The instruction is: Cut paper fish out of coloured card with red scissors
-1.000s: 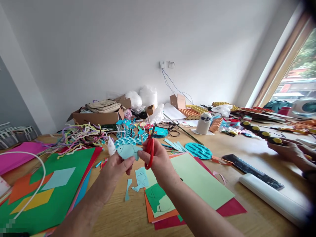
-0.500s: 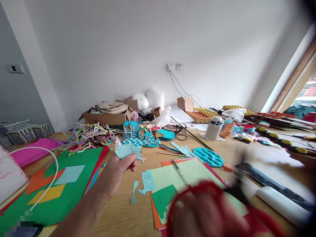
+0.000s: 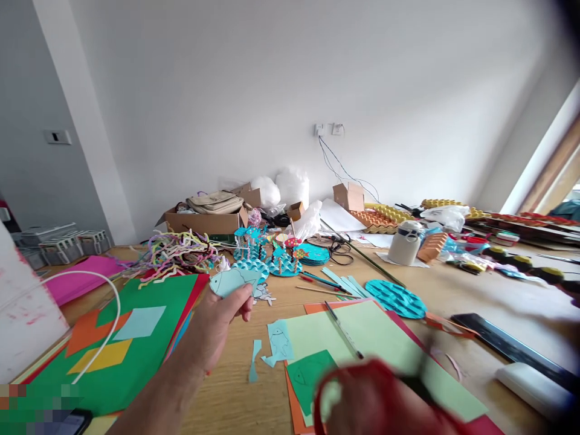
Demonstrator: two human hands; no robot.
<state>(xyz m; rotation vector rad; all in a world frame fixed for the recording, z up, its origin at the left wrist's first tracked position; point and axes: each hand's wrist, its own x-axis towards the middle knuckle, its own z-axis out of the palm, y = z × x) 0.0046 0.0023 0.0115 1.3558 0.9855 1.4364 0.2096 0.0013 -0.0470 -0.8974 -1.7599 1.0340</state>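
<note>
Two hands are well apart: the left hand (image 3: 222, 318) pinches a light-blue paper fish (image 3: 229, 281) under its thumb, left of centre above the table (image 3: 235, 393), while the right hand (image 3: 362, 403), blurred at the near right, is wrapped around red-handled scissors (image 3: 379, 374); whether the blades are parted cannot be told. Thin paper like this probably bends easily, so a light, flat grip near the tail seems best, with the drawn line left in sight. Blades pointed away from the left hand would be safer, and turning the fish rather than the scissors should give smoother curves. Nearer lie a narrow scrap (image 3: 254, 366) and a light-blue piece (image 3: 279, 339) with a drawn fish. Right of them, a pen (image 3: 343, 329) rests on a pale green sheet (image 3: 380, 335), which low blades could snag.
</note>
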